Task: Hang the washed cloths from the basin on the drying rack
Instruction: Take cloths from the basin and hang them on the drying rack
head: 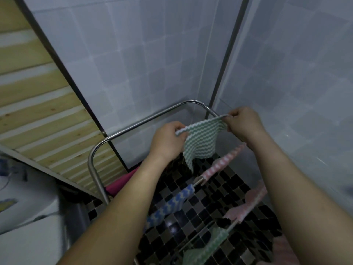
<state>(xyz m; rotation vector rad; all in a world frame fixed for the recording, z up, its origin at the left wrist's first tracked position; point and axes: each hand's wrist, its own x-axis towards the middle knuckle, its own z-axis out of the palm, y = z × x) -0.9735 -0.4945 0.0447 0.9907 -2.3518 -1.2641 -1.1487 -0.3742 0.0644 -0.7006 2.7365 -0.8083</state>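
Head view, tiled corner. Both forearms reach forward over the drying rack (133, 125), a bent steel tube frame with thin rails running toward the camera.

Left hand (168, 140): fingers curled, pinching the upper left corner of the green cloth (201, 141).
Right hand (242, 125): fingers curled, pinching the upper right corner of the same cloth, just beside the right bend of the rack's far bar. Cannot tell whether the cloth touches the tube there.

The green cloth, with its white wavy stripes, is stretched between the two hands. Its top edge is taut and its lower edge hangs free, with one corner drooping lowest at the left.

Already draped over the rails: a pink cloth (221, 163) just below the held one; a blue cloth (172, 205) on the same rail, nearer the camera; a second pink cloth (248, 203) on the next rail to the right; and a second green cloth (206, 243) nearest, partly blurred.

Under the rack is a floor (210, 197) of dark mosaic tiles, and a magenta object (122, 180) lies by the left leg. Wooden slats (38, 111) lean at left, with a white appliance (23, 217) below them. The wall (152, 54) is pale tile.
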